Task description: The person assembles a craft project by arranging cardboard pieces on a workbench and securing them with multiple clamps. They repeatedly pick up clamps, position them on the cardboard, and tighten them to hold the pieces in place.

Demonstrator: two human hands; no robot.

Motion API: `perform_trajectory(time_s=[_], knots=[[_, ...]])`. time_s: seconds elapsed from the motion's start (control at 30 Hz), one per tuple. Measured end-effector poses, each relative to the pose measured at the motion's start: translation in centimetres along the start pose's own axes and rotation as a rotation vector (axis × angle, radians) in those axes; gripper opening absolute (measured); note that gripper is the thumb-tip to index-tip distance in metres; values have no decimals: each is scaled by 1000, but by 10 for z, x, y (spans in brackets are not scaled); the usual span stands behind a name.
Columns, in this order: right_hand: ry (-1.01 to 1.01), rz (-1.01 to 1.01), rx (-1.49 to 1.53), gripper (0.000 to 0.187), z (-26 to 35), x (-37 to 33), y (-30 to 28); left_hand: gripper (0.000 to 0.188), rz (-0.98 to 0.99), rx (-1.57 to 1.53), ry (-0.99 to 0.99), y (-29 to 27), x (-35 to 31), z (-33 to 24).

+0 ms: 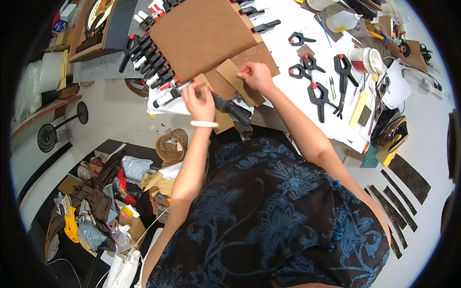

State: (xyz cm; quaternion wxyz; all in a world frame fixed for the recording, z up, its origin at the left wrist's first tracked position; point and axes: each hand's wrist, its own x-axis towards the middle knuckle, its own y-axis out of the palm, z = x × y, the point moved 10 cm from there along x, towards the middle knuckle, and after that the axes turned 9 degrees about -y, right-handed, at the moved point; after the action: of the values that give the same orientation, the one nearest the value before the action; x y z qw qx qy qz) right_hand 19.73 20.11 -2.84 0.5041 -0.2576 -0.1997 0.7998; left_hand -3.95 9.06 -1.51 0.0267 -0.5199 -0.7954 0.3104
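Note:
A large brown leather-like panel [206, 36] lies on the white table, with clamps along its left and right edges. My right hand [257, 78] pinches a tan strip of board [230, 74], held at a slant over the panel's near part. My left hand [199, 103] is at the panel's near left corner, its fingers curled beside a second tan strip [223, 123]. What those fingers grip is partly hidden. Close to that hand are a black clamp [233, 109] at the near edge and a white-handled clamp [165, 98].
Several loose black spring clamps [319, 98] lie on the right of the table, near a white tub [365, 60] and a squeeze bottle [342, 21]. Below left are a wicker basket [171, 145] and heaped leather scraps [96, 201]. Dark strips [389, 206] lie at lower right.

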Motion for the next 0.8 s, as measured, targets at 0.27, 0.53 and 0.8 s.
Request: perform_trajectory(time_s=[0.27,0.53,0.8], knots=[[-293,-71,-229,13,42,1,-21,74,-172,402,475,4,44,-121],[-689,-41,-274,14,89,14,-13,29,-270,252,235,-4,-4,-83],[-986,-297,-374,21,113,11,-13,100,-269,537,470,-5,36,-118]])
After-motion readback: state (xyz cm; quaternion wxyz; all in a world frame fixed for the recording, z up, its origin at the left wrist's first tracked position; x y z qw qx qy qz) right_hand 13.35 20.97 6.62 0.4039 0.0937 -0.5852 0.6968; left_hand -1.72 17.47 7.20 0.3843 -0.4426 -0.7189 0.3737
